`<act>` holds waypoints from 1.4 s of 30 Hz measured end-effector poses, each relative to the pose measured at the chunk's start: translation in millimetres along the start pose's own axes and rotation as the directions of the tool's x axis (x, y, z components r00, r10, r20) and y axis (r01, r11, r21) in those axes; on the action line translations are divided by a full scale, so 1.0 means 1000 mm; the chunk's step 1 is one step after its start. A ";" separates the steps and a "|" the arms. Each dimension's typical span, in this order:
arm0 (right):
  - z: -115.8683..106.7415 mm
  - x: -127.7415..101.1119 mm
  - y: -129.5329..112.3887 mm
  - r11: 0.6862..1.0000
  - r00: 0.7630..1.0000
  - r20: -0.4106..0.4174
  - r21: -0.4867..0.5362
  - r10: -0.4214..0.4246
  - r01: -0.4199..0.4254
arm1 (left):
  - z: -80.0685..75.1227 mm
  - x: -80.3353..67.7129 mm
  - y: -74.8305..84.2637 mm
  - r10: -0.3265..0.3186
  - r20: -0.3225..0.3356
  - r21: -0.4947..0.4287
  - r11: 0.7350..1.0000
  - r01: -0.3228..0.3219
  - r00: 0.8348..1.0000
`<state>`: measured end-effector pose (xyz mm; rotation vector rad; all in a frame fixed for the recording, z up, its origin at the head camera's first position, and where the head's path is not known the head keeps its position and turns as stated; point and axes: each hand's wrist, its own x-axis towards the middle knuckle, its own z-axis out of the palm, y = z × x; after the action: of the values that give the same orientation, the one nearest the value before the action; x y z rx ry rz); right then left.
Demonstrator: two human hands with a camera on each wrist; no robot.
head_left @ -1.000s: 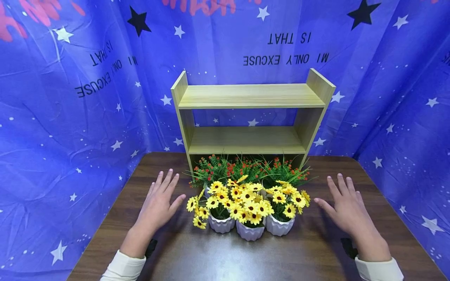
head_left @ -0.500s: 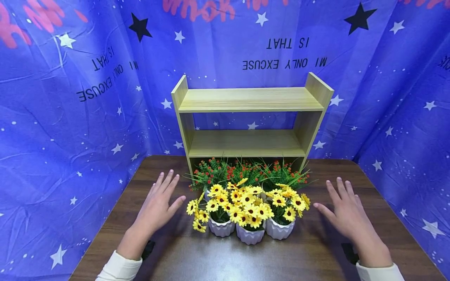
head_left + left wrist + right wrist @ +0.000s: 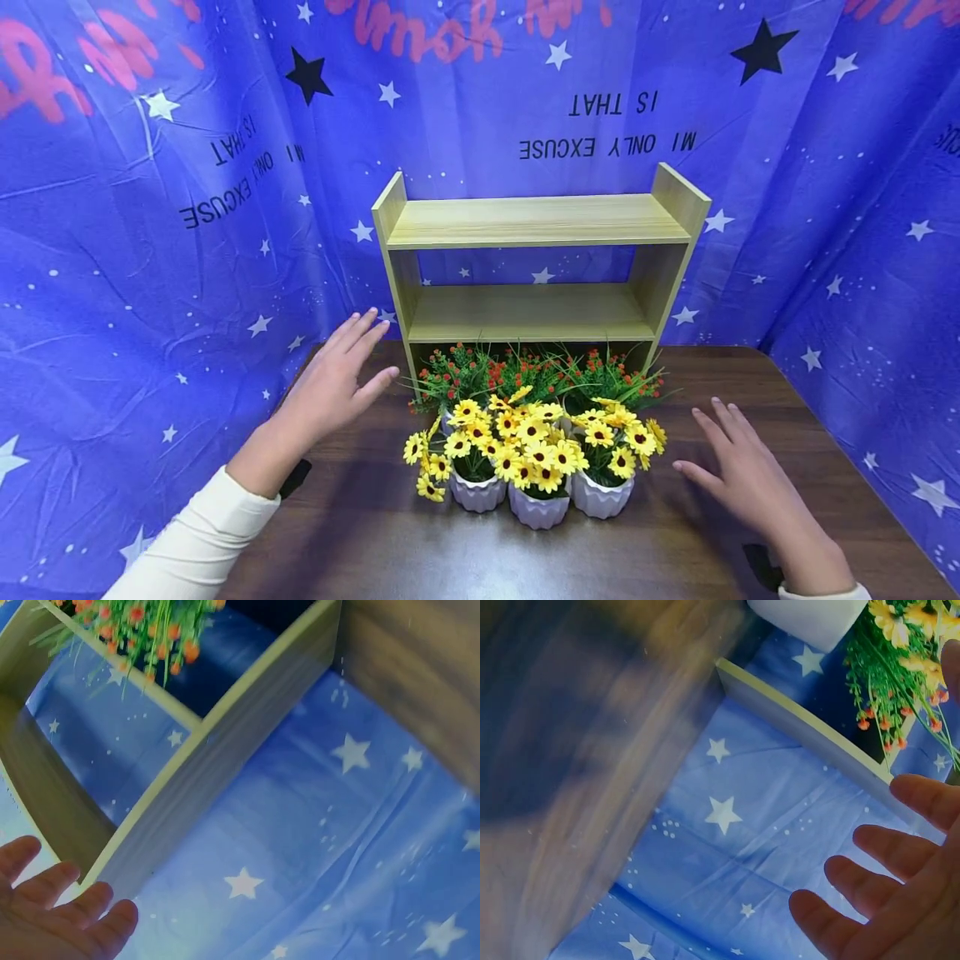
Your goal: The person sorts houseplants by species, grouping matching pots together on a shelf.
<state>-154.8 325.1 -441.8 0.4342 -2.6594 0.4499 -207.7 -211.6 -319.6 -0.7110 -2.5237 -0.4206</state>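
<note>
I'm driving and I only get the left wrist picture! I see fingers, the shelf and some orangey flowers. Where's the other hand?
Observer: In the head view, the right hand is out to the right of the yellow flowers.
Operator: Ooh, yellow ones! What are they growing in?
Observer: Three white pots, grouped at the front.
Operator: Are my orangey flowers in front of those or behind?
Observer: Behind: the orange-red flowers are between the yellow ones and the upper part of the shelf, as the head view shows it.
</note>
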 end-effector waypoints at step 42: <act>0.035 -0.023 -0.066 0.901 0.962 0.136 0.338 0.238 -0.271 | -0.009 0.161 -0.032 -0.290 -0.397 -0.477 0.876 0.074 0.871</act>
<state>-122.5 258.2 -466.0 0.2094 -2.7370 1.0253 -342.6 -175.7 -232.9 -0.4469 -2.0541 -1.1310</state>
